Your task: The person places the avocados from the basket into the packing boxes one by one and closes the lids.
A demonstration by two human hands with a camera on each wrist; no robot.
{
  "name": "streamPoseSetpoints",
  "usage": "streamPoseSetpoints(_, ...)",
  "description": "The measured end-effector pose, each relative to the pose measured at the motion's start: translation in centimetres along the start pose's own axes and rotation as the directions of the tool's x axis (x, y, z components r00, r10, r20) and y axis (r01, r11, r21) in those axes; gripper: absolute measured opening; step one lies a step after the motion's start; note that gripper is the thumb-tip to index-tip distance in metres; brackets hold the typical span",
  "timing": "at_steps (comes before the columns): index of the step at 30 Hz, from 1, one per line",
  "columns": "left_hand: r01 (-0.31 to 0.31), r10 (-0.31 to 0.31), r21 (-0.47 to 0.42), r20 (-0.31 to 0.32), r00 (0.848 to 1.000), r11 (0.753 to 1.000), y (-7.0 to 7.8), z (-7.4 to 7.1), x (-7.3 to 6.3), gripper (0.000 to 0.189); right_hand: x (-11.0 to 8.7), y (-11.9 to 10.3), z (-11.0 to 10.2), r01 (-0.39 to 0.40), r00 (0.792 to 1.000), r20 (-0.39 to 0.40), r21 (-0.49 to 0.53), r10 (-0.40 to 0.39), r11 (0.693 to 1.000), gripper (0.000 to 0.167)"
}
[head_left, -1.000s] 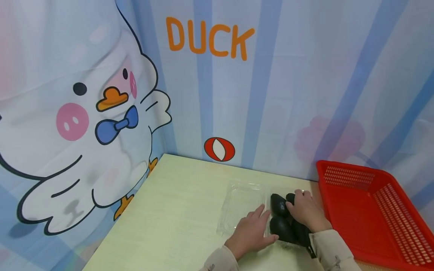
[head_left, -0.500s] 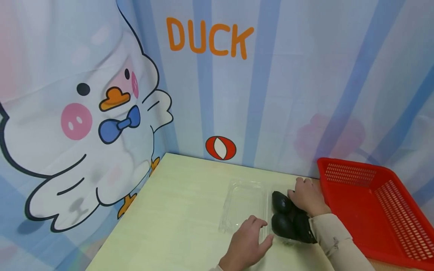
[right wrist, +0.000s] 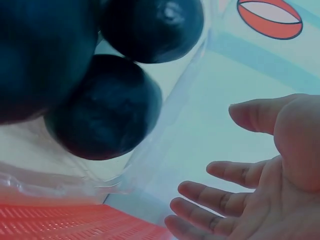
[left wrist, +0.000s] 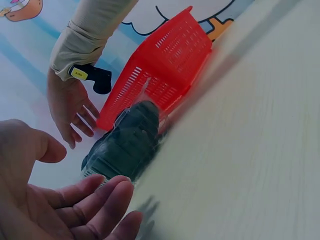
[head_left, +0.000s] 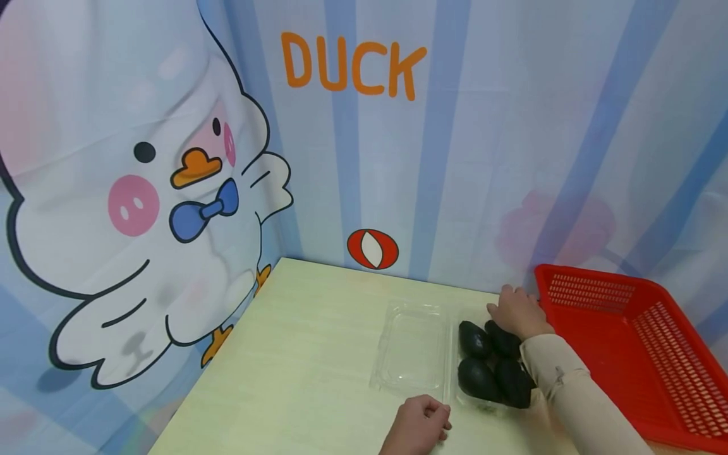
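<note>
Several dark avocados (head_left: 478, 379) lie in one half of a clear plastic clamshell box (head_left: 412, 347). Its lid half is folded out flat on the left. My right hand (head_left: 519, 313) hovers at the far right corner of the filled half; in the right wrist view its fingers (right wrist: 215, 197) are spread, apart from the avocados (right wrist: 107, 107), and hold nothing. My left hand (head_left: 416, 424) is in front of the lid half, near the box's front edge. In the left wrist view the left fingers (left wrist: 107, 207) are loosely bent around nothing.
A red plastic basket (head_left: 631, 404) with slotted walls stands right of the box, close to my right forearm. The pale table (head_left: 296, 366) meets a printed duck curtain (head_left: 489, 145) at the back and left.
My right hand has left the far right avocado and moved away toward the back. My left hand has drawn back from the box toward the front, its fingers relaxing.
</note>
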State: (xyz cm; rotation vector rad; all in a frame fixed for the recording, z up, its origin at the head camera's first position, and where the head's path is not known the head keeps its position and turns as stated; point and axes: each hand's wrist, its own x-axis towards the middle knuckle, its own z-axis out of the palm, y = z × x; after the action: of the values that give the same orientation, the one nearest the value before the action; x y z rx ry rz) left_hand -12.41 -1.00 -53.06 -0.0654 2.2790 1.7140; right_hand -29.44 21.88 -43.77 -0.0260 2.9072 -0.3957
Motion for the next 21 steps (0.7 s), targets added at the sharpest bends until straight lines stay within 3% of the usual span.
streamPoseSetpoints(3,0.115,-0.114,-0.051,0.024,0.993,0.992,-0.3,0.2,0.1,0.023,0.3,0.2,0.0,-0.008,1.0,0.026,0.003,0.007,1.0,0.065)
streamPoseSetpoints(7,0.195,-0.191,-0.103,0.049,0.98,0.975,-0.6,0.2,0.5,0.025,0.6,0.7,0.1,0.004,0.999,0.043,-0.007,-0.003,1.0,0.066)
streamPoseSetpoints(16,0.112,-0.109,-0.229,0.026,0.994,0.967,-1.1,-1.1,1.6,0.027,1.1,1.5,0.8,0.057,0.992,0.118,-0.069,-0.048,0.996,0.054)
streamPoseSetpoints(21,0.131,-0.132,-0.247,0.01,0.991,0.96,-1.2,-2.1,2.8,0.031,0.4,1.4,1.4,0.031,0.991,0.128,-0.019,-0.029,0.999,0.045)
